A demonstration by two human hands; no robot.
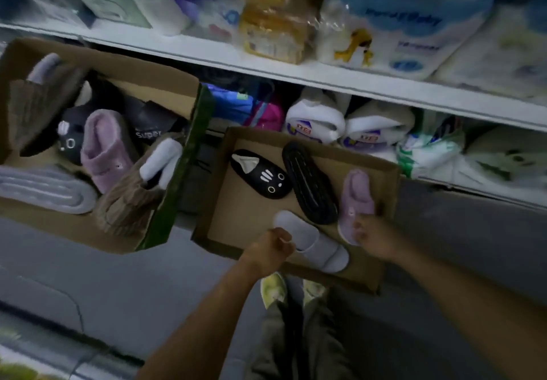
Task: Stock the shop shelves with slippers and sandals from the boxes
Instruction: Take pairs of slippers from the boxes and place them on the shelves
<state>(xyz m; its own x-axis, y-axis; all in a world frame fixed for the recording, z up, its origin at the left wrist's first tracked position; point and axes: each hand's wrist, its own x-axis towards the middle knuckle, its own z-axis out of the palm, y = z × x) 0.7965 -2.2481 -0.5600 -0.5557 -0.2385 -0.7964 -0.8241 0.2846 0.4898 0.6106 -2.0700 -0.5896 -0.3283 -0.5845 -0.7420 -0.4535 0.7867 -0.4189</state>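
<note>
The right hand [373, 239] is gripping the lilac slipper [356, 202] at the shallow box's [219, 169] right edge; the left hand [270, 249] is curling round the near end of the pale grey slipper [313, 242] at the near edge. A black cat-face slipper [260, 177] and a black sandal [309, 183] are lying in the middle — the fuller box [165, 84], left, is holding more slippers.

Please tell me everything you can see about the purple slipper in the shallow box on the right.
The purple slipper looks plush and fuzzy, a closed-toe slip-on in soft lilac with a paler sole edge. It lies sole down along the right wall of the shallow cardboard tray, beside a black slipper lying sole up. The right hand holds its near end. A small detail on its top is too blurred to identify.
</note>
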